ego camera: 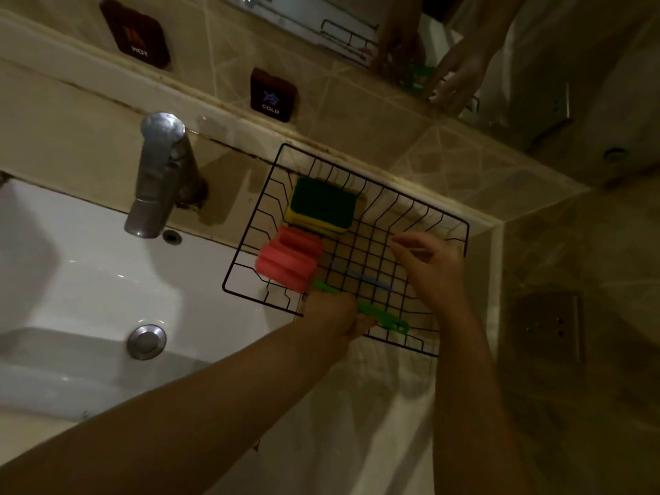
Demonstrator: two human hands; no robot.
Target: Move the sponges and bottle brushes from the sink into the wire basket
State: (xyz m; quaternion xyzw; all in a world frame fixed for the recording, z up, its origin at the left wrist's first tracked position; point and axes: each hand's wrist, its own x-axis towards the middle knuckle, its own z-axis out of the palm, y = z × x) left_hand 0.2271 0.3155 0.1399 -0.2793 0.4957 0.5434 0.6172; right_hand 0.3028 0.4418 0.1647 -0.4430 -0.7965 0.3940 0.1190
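Your left hand (330, 312) is closed around the green handle (378, 316) of a bottle brush whose pink foam head (287, 257) lies inside the black wire basket (357, 173), at its left end. Your right hand (426, 266) hovers over the basket's right half, fingers (405, 241) loosely curled, pinching a thin pale stick. A blue handle (368, 280) lies on the basket floor between your hands. A green-and-yellow sponge (321, 205) sits near the back wall. The basket rests on the counter (393, 380) just right of the white sink (89, 280) and faucet (160, 173).
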